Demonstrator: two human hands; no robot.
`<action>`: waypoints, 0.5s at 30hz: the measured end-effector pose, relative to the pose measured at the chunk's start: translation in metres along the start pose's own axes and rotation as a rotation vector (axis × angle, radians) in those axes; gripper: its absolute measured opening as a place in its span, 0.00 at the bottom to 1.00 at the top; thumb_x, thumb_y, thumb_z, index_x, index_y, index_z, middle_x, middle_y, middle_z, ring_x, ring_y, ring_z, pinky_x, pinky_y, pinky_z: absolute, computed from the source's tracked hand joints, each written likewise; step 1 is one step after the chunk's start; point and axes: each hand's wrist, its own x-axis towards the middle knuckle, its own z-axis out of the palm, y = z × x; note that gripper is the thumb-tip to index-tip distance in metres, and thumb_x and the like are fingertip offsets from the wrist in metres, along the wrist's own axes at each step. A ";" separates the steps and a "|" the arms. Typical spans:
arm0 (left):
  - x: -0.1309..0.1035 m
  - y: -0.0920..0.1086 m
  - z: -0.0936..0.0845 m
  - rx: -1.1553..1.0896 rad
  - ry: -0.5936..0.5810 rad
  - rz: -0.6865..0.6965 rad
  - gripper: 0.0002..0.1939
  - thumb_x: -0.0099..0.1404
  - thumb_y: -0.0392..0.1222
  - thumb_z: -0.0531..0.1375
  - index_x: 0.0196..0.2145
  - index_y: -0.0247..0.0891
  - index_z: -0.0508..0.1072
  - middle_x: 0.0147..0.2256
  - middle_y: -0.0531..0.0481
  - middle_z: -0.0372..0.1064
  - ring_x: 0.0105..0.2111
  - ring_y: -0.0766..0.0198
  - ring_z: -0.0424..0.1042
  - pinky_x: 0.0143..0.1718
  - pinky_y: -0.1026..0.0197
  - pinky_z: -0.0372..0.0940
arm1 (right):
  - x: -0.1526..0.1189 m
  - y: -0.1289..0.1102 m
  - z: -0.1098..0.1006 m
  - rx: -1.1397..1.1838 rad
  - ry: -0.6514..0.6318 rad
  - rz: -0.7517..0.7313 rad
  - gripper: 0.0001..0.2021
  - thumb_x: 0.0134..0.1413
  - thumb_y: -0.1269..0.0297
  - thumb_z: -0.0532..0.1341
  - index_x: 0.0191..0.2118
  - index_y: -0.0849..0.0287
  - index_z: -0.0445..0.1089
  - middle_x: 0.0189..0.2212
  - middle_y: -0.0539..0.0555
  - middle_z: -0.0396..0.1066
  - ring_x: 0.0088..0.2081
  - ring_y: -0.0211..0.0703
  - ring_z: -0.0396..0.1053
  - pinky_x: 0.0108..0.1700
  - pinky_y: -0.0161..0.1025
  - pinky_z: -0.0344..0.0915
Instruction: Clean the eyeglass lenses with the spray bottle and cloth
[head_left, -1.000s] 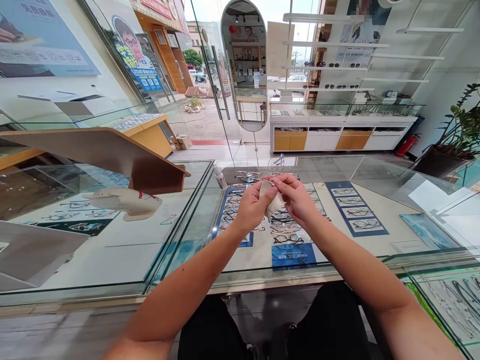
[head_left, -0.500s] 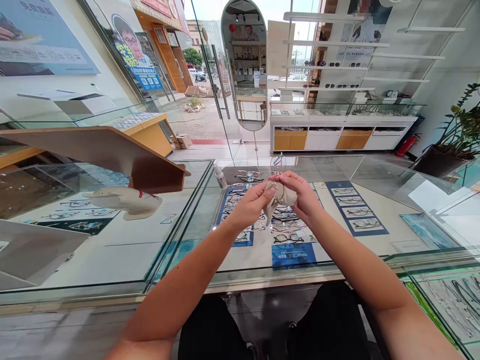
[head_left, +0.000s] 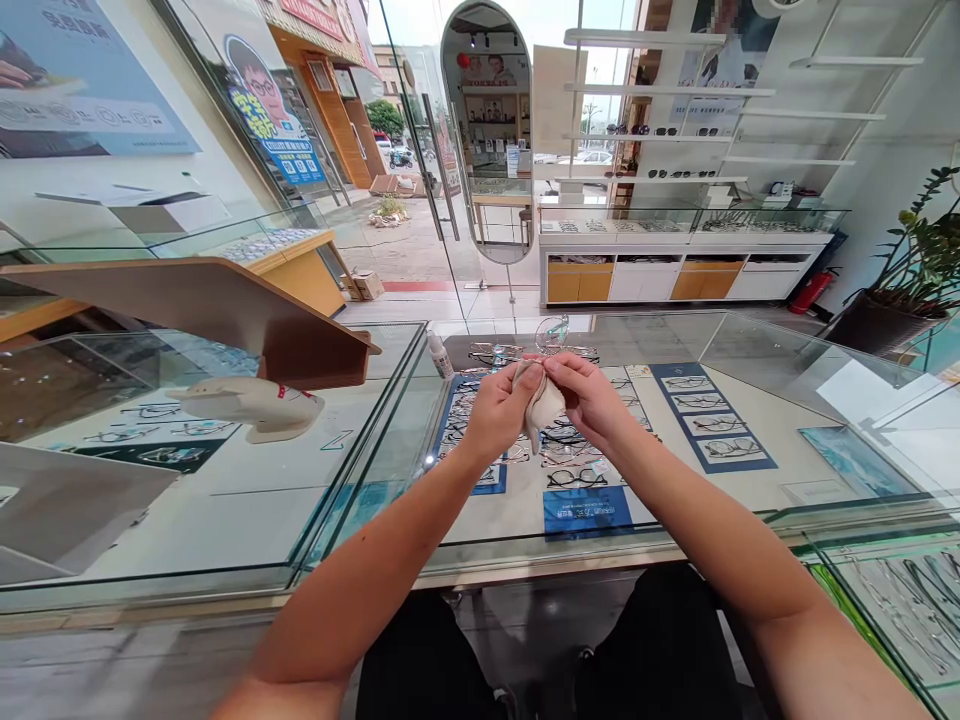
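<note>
My left hand [head_left: 504, 402] is closed round a pale beige cloth [head_left: 546, 402], whose loose end hangs down between my hands. The fingertips of my right hand [head_left: 589, 395] pinch at the cloth's upper edge, close against my left fingers. A thin pinkish edge shows above the fingertips; whether it belongs to a pair of glasses wrapped in the cloth I cannot tell. Both hands are above the glass counter. Beyond them a pair of glasses [head_left: 553, 333] stands on the countertop, beside more frames [head_left: 495, 353]. A small white spray bottle [head_left: 439, 354] is to their left.
Under the glass lie rows of spectacle frames [head_left: 576, 478], a blue card [head_left: 587, 511] and a blue display strip [head_left: 712, 416]. On the left are a brown wooden stand [head_left: 315, 350] and a beige hand-shaped ornament [head_left: 255, 400]. An oval mirror [head_left: 489, 130] stands beyond the counter.
The cloth has been turned and now hangs lower between my hands. My right hand has shifted slightly down and left, its fingers pinching instead of spread over the cloth.
</note>
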 end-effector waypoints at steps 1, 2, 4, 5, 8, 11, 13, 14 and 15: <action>0.002 -0.002 -0.001 -0.005 0.002 -0.002 0.35 0.64 0.75 0.73 0.42 0.36 0.85 0.30 0.50 0.75 0.30 0.63 0.68 0.32 0.62 0.64 | 0.000 0.000 -0.001 -0.002 0.010 -0.004 0.21 0.34 0.46 0.88 0.31 0.50 0.85 0.40 0.52 0.87 0.42 0.45 0.79 0.44 0.40 0.74; 0.003 -0.003 -0.002 -0.008 -0.012 -0.008 0.35 0.64 0.76 0.72 0.42 0.37 0.86 0.31 0.49 0.76 0.33 0.61 0.71 0.35 0.61 0.67 | 0.001 -0.001 -0.001 0.000 0.017 -0.009 0.21 0.33 0.46 0.88 0.31 0.50 0.85 0.40 0.52 0.87 0.42 0.45 0.79 0.44 0.41 0.75; 0.007 -0.006 -0.005 -0.011 -0.067 -0.020 0.36 0.64 0.77 0.71 0.43 0.37 0.86 0.34 0.47 0.79 0.40 0.56 0.76 0.42 0.58 0.72 | 0.002 -0.004 -0.003 0.011 0.027 -0.023 0.21 0.34 0.47 0.88 0.31 0.51 0.84 0.39 0.51 0.86 0.42 0.46 0.79 0.46 0.42 0.75; 0.008 -0.007 -0.006 -0.012 -0.095 -0.027 0.36 0.65 0.78 0.71 0.43 0.38 0.87 0.34 0.46 0.79 0.42 0.54 0.77 0.45 0.57 0.73 | 0.002 -0.005 -0.004 0.015 0.030 -0.031 0.22 0.35 0.47 0.88 0.32 0.51 0.84 0.40 0.51 0.86 0.42 0.46 0.79 0.46 0.42 0.76; 0.009 -0.010 -0.009 -0.036 -0.139 -0.059 0.36 0.65 0.78 0.70 0.41 0.38 0.86 0.35 0.45 0.80 0.43 0.52 0.79 0.46 0.54 0.75 | 0.005 -0.010 -0.008 -0.001 0.033 -0.052 0.22 0.37 0.46 0.87 0.33 0.52 0.84 0.43 0.52 0.86 0.43 0.46 0.79 0.47 0.42 0.76; 0.010 -0.009 -0.010 -0.072 -0.108 -0.089 0.36 0.64 0.78 0.71 0.40 0.37 0.84 0.33 0.46 0.79 0.38 0.54 0.79 0.41 0.55 0.75 | 0.007 -0.014 -0.012 -0.027 0.038 -0.072 0.21 0.40 0.46 0.86 0.34 0.51 0.84 0.46 0.54 0.86 0.44 0.47 0.78 0.46 0.43 0.75; 0.011 -0.008 -0.012 -0.074 -0.040 -0.090 0.36 0.62 0.78 0.72 0.37 0.37 0.83 0.30 0.50 0.75 0.33 0.59 0.75 0.37 0.58 0.73 | 0.008 -0.017 -0.015 -0.049 0.027 -0.088 0.20 0.41 0.46 0.85 0.33 0.51 0.83 0.47 0.54 0.86 0.45 0.48 0.77 0.48 0.43 0.74; 0.012 -0.007 -0.013 -0.072 0.000 -0.090 0.36 0.62 0.79 0.72 0.36 0.37 0.82 0.28 0.52 0.73 0.31 0.62 0.73 0.34 0.60 0.71 | 0.007 -0.018 -0.016 -0.071 0.013 -0.095 0.19 0.42 0.45 0.85 0.33 0.51 0.83 0.48 0.54 0.85 0.46 0.48 0.77 0.49 0.43 0.73; 0.013 -0.007 -0.015 -0.070 0.037 -0.089 0.36 0.61 0.79 0.72 0.35 0.38 0.81 0.27 0.53 0.71 0.28 0.64 0.70 0.31 0.61 0.69 | 0.007 -0.019 -0.017 -0.102 -0.009 -0.101 0.19 0.44 0.45 0.84 0.32 0.51 0.83 0.49 0.54 0.85 0.47 0.49 0.76 0.50 0.44 0.72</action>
